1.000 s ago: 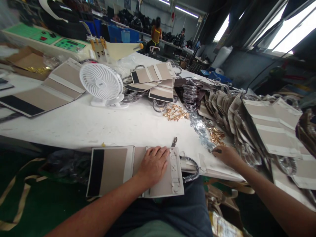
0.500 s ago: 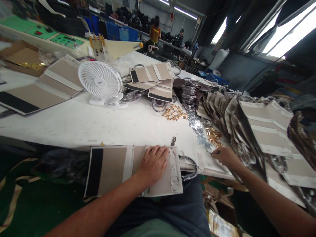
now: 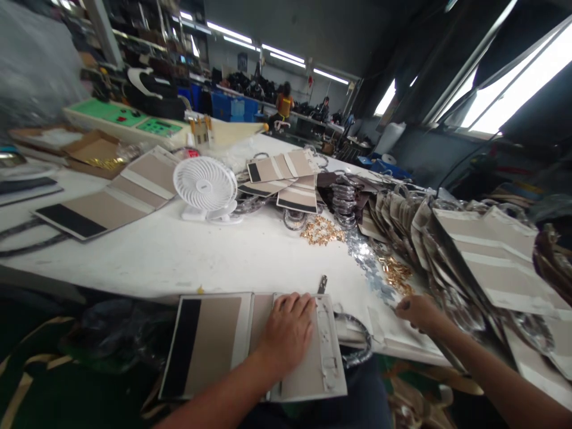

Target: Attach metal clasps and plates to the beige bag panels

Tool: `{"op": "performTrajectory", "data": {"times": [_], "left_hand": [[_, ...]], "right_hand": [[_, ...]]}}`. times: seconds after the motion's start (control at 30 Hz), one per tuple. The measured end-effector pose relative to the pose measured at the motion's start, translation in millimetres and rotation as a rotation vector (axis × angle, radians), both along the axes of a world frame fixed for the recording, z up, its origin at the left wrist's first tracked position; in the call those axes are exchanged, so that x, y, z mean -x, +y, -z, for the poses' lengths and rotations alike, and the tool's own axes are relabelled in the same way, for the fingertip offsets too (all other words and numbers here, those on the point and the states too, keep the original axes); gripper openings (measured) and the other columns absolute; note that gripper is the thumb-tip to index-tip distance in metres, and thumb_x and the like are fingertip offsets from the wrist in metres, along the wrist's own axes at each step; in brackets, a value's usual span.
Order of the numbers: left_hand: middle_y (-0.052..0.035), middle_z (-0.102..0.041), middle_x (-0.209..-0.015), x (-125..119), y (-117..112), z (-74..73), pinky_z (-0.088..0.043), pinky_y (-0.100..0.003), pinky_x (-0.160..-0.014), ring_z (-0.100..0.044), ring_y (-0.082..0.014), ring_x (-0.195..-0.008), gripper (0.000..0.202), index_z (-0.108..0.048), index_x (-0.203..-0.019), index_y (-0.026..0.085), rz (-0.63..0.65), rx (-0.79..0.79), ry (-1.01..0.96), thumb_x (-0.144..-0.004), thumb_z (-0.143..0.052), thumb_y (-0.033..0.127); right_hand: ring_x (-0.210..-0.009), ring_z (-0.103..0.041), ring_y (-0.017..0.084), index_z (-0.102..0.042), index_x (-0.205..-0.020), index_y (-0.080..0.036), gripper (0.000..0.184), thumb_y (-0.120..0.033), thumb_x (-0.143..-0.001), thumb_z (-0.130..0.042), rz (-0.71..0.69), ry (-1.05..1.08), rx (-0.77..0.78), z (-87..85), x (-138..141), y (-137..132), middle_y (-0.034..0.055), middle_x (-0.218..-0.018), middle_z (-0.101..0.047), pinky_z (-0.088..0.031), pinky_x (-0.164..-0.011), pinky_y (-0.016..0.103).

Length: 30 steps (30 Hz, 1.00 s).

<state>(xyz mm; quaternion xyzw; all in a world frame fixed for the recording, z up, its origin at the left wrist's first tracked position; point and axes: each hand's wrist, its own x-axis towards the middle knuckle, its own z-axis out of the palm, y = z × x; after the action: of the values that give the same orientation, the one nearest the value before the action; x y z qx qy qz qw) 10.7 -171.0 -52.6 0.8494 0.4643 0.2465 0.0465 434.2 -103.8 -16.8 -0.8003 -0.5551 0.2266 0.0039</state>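
Note:
A beige panel (image 3: pixel 217 339), perhaps an unfolded bag body, lies over the front edge of the table, with a black strip at its left end. My left hand (image 3: pixel 290 333) rests flat on its right half, fingers stretched out. Metal fittings sit along the panel's right end, and a plastic-wrapped handle loop (image 3: pixel 364 342) sticks out beyond it. A small dark strap end (image 3: pixel 322 284) shows past its far edge. My right hand (image 3: pixel 419 313) is low over the table to the right, fingertips pinched together. What they hold, if anything, is hidden. Small gold-coloured metal pieces (image 3: pixel 395 274) lie just beyond it.
Another pile of gold-coloured pieces (image 3: pixel 322 230) lies farther back on the white table (image 3: pixel 147 262). A white fan (image 3: pixel 205 186) stands left of stacked beige panels (image 3: pixel 283 168). Many more panels (image 3: pixel 487 256) lean along the right. A person (image 3: pixel 285 104) is in the far background.
The view has tilted up and swung left, so everything sits lower and mostly farther right. My left hand stays on the panel; my right hand stays pinched near the gold-coloured pieces.

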Motion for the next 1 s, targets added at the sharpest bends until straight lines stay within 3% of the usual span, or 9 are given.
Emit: {"op": "performTrajectory", "data": {"times": [0.17,0.27,0.47,0.53,0.63,0.73,0.87,1.0], "left_hand": [[-0.0027,-0.058,-0.154,4,1,9.1,-0.035,-0.049,-0.116,-0.050,-0.0285,-0.135,0.048,-0.052,-0.153,0.025,-0.010,-0.026,-0.001,-0.106,-0.050,0.035],[-0.0020,-0.057,-0.155,6,3,10.9,-0.037,-0.049,-0.116,-0.050,-0.0281,-0.136,0.049,-0.053,-0.153,0.026,0.001,-0.042,0.017,-0.104,-0.053,0.032],[-0.0004,-0.058,-0.155,5,3,8.0,-0.037,-0.050,-0.116,-0.051,-0.0280,-0.135,0.049,-0.052,-0.153,0.026,-0.003,-0.024,-0.002,-0.105,-0.053,0.032],[-0.0016,-0.057,-0.155,3,3,5.6,-0.035,-0.051,-0.117,-0.050,-0.0285,-0.136,0.048,-0.051,-0.153,0.024,0.004,-0.006,-0.010,-0.106,-0.051,0.032],[-0.0036,-0.057,-0.155,0,2,1.6,-0.034,-0.052,-0.117,-0.049,-0.0294,-0.136,0.048,-0.051,-0.153,0.023,0.009,0.013,-0.014,-0.106,-0.052,0.031],[-0.0042,-0.058,-0.154,-1,2,-1.9,-0.035,-0.052,-0.116,-0.049,-0.0295,-0.136,0.047,-0.053,-0.150,0.023,0.006,0.022,-0.018,-0.104,-0.055,0.030],[-0.0054,-0.059,-0.153,-2,2,-5.0,-0.035,-0.052,-0.116,-0.049,-0.0301,-0.136,0.047,-0.054,-0.149,0.021,0.011,0.030,-0.036,-0.102,-0.057,0.028],[-0.0066,-0.059,-0.152,-2,2,-5.9,-0.035,-0.052,-0.117,-0.050,-0.0307,-0.135,0.048,-0.056,-0.147,0.018,0.010,0.054,-0.059,-0.100,-0.059,0.028]], "right_hand": [[-0.037,-0.051,0.017,-0.067,-0.059,-0.020,0.004,-0.023,-0.061,-0.070,0.025,0.061,-0.059,7.0,7,7,0.0019,-0.041,-0.056,-0.035,-0.036,0.025],[-0.039,-0.052,0.018,-0.065,-0.060,-0.022,0.003,-0.022,-0.060,-0.068,0.014,0.095,-0.077,8.9,7,6,0.0010,-0.043,-0.056,-0.037,-0.038,0.026],[-0.062,-0.066,0.023,-0.065,-0.060,-0.022,0.005,-0.022,-0.065,-0.064,-0.185,-0.098,-0.273,-1.5,14,-5,0.0041,-0.063,-0.071,-0.044,-0.058,0.030],[-0.068,-0.068,0.023,-0.070,-0.067,-0.022,0.009,-0.027,-0.071,-0.063,-0.228,-0.050,-0.321,-14.6,32,-10,0.0042,-0.069,-0.074,-0.046,-0.064,0.030],[-0.067,-0.066,0.021,-0.079,-0.091,-0.020,0.031,-0.040,-0.083,-0.058,-0.245,0.189,-0.311,-39.6,81,-16,0.0051,-0.078,-0.076,-0.046,-0.063,0.029],[-0.057,-0.059,0.017,-0.082,-0.101,-0.019,0.036,-0.041,-0.085,-0.059,-0.281,0.387,-0.159,-58.0,144,-15,0.0026,-0.072,-0.074,-0.042,-0.057,0.028],[-0.058,-0.054,0.014,-0.083,-0.095,-0.017,0.027,-0.028,-0.079,-0.063,-0.430,0.538,-0.079,-59.3,205,-7,0.0009,-0.071,-0.073,-0.040,-0.058,0.026],[-0.052,-0.049,0.013,-0.081,-0.093,-0.015,0.027,-0.023,-0.078,-0.061,-0.433,0.549,-0.003,-49.7,220,3,-0.0008,-0.064,-0.068,-0.039,-0.056,0.027]]}}
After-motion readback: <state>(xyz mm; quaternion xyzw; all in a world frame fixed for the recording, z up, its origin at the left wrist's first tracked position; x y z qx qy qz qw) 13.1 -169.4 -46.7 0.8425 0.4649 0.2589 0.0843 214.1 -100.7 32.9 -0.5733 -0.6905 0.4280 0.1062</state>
